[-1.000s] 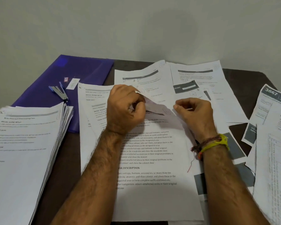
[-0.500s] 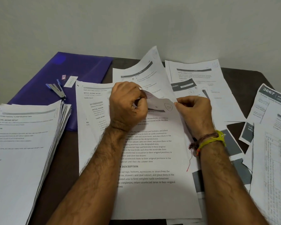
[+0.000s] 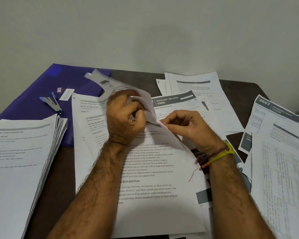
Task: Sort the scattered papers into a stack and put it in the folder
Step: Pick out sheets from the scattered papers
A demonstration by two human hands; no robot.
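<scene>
Stack so far: a thick pile of sorted papers (image 3: 22,163) lies at the left edge of the table (image 3: 59,171), its edges roughly squared.
Folder: the purple folder (image 3: 41,94) lies flat at the far left, behind the pile, with a stapler (image 3: 51,103) and two small labels on it; no papers are in it yet.
Left hand: the left hand (image 3: 126,118) is curled tight around the top of a crumpled sheet (image 3: 109,83), which is bent up and over toward the folder.
Right hand: the right hand (image 3: 185,125) pinches a corner of paper (image 3: 164,125) between thumb and forefinger; whether it is the same sheet or the page beneath is hard to tell.
Still loose: a printed page (image 3: 154,195) under the forearms, sheets (image 3: 197,94) at the far middle and a spread (image 3: 280,152) on the right.
Progress: probably around halfway through sorting; gathering the rest, squaring the pile and filing it are left.
</scene>
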